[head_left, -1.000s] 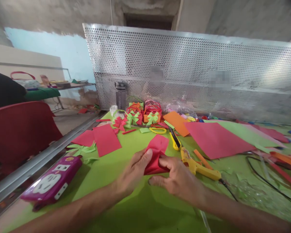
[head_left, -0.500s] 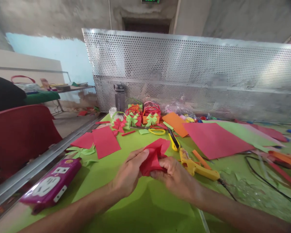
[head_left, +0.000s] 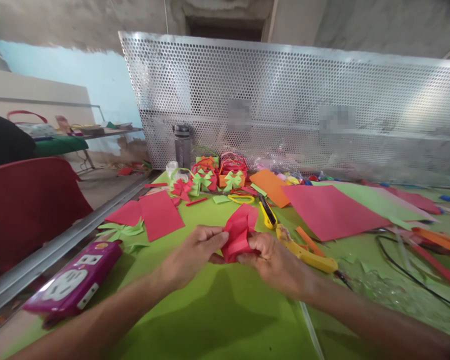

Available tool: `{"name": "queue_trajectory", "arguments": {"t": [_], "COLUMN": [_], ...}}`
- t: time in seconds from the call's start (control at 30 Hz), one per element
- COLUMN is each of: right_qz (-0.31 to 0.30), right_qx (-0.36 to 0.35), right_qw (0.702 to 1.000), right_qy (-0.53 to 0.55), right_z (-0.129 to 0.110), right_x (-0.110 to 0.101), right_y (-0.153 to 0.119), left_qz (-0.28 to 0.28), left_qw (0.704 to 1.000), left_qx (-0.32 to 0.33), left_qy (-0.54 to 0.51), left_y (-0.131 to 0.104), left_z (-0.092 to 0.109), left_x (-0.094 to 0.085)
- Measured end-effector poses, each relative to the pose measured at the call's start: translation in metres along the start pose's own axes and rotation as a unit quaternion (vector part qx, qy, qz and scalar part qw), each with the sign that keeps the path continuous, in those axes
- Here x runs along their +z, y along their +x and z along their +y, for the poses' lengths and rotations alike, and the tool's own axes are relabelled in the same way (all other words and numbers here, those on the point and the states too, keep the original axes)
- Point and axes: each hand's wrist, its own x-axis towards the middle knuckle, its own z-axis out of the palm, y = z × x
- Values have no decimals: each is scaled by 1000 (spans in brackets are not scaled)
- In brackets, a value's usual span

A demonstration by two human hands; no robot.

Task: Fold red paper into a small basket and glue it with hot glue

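Observation:
A folded piece of red paper point(head_left: 237, 234) is held up between both hands over the green table surface point(head_left: 210, 320). My left hand point(head_left: 195, 252) pinches its left edge between thumb and fingers. On the lower right side, my right hand point(head_left: 275, 257) grips the same paper, fingers curled. Just right of the paper lie a yellow cutter point(head_left: 268, 212) and a yellow glue gun point(head_left: 307, 254). Beyond it are yellow-handled scissors point(head_left: 241, 199). Small paper baskets with green bows point(head_left: 233, 181) stand farther back.
A purple power strip point(head_left: 75, 280) lies at the left. Red sheets point(head_left: 159, 214) are near it. A large red sheet point(head_left: 333, 210), orange strips and a black cable are on the right. A bottle point(head_left: 182, 146) stands before the perforated metal panel point(head_left: 285, 90). A red chair point(head_left: 33, 210) is beside the table.
The left hand has shifted left along the paper, its fingers now closer to the edge. The paper looks narrower and more upright. The view has tilted slightly downward.

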Motion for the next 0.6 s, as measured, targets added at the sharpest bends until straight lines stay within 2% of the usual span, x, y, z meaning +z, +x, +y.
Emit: {"name": "queue_trajectory", "arguments": {"t": [0.13, 0.27, 0.4, 0.6], "right_qz": [-25, -33, -31, 21], "right_qx": [24, 43, 31, -42], "right_qw": [999, 997, 997, 998], "right_qy": [21, 52, 68, 52], "right_z": [0, -1, -2, 1], "right_x": [-1, -1, 0, 5], "right_y": [-1, -1, 0, 0], "left_qz": [-1, 26, 54, 80], "left_qw": [990, 971, 958, 946], "left_qx": [6, 40, 65, 104], "left_qy": [144, 234, 275, 295], "left_y": [-1, 1, 3, 4], "left_z": [1, -7, -17, -27], "left_x": [-1, 0, 3, 3]}}
